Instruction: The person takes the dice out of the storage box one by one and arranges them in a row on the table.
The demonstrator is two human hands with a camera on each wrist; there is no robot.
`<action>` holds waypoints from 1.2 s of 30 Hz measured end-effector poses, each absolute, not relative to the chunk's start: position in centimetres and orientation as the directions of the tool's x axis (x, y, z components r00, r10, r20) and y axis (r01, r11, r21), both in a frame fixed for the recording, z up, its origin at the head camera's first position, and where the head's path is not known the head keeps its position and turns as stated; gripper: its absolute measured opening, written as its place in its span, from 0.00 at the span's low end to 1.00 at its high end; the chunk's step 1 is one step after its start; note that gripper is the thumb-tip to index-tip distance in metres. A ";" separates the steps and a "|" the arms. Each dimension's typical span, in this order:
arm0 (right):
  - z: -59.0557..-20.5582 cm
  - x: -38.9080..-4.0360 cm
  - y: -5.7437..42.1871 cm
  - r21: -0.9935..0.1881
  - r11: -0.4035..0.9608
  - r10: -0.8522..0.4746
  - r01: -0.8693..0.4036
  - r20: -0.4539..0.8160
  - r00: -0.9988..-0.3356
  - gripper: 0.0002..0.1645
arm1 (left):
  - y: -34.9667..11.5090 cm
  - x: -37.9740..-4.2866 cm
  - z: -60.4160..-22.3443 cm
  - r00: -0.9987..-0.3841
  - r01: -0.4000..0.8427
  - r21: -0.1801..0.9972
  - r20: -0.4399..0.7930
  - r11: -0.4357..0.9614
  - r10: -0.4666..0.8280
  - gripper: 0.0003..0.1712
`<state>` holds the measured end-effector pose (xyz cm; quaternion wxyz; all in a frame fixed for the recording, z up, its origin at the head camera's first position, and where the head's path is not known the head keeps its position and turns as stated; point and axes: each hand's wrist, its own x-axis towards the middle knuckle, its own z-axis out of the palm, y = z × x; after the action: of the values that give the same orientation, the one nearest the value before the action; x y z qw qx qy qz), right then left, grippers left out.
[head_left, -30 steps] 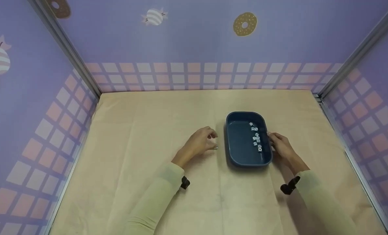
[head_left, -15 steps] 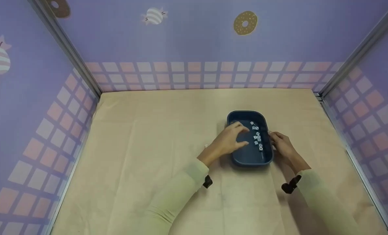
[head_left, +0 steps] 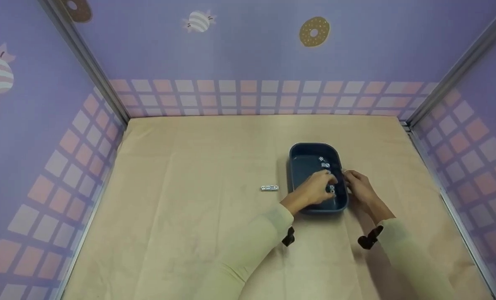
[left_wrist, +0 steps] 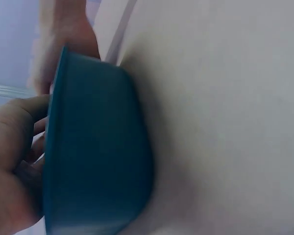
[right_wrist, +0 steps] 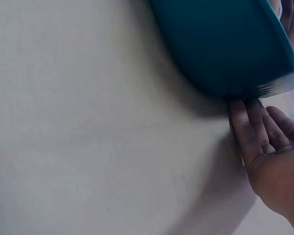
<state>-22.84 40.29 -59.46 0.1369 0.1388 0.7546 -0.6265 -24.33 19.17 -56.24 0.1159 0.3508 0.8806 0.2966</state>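
My left hand reaches over the near left rim into a dark blue rectangular bin. Its bent fingers and thumb stand apart beside a few small white dice on the bin floor; contact with them is not clear. More dice lie farther back inside, and the hand covers others. Against the bin's right outer wall rests my right hand; in the right wrist view its fingers lie fairly straight along the wall. A short row of white dice sits on the cloth left of the bin.
A beige cloth covers the table. Purple panels with pink and white squares enclose the back and both sides, with metal posts at the corners. A small black wrist camera hangs at the left cuff.
My left hand has left the row of dice on the cloth, moved right across the bin's rim and down among the dice inside. My right hand stays at the bin's wall.
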 end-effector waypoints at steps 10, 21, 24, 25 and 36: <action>-59.7 -22.5 39.8 -0.912 0.187 0.050 0.364 -0.362 -0.931 0.39 | 20.2 -23.4 -58.0 -0.769 0.514 0.588 -0.007 0.625 0.639 0.20; -60.1 -22.3 39.8 -0.907 0.201 0.064 0.369 -0.364 -0.929 0.40 | 20.7 -23.5 -59.0 -0.762 0.537 0.551 -0.008 0.639 0.648 0.13; -60.1 -22.3 39.9 -0.909 0.201 0.072 0.365 -0.358 -0.931 0.40 | 20.9 -23.4 -59.1 -0.763 0.538 0.549 -0.005 0.639 0.647 0.12; -60.0 -22.2 39.9 -0.909 0.199 0.074 0.366 -0.359 -0.931 0.40 | 21.0 -23.4 -59.1 -0.762 0.537 0.550 -0.007 0.639 0.647 0.12; -59.2 -22.6 39.8 -0.905 0.232 0.074 0.357 -0.350 -0.934 0.36 | 21.3 -23.3 -59.0 -0.776 0.547 0.510 0.013 0.664 0.630 0.06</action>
<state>-22.61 39.84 -59.24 0.1171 0.1390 0.7760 -0.6039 -23.35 21.32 -58.98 0.0826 0.3240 0.9084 0.2511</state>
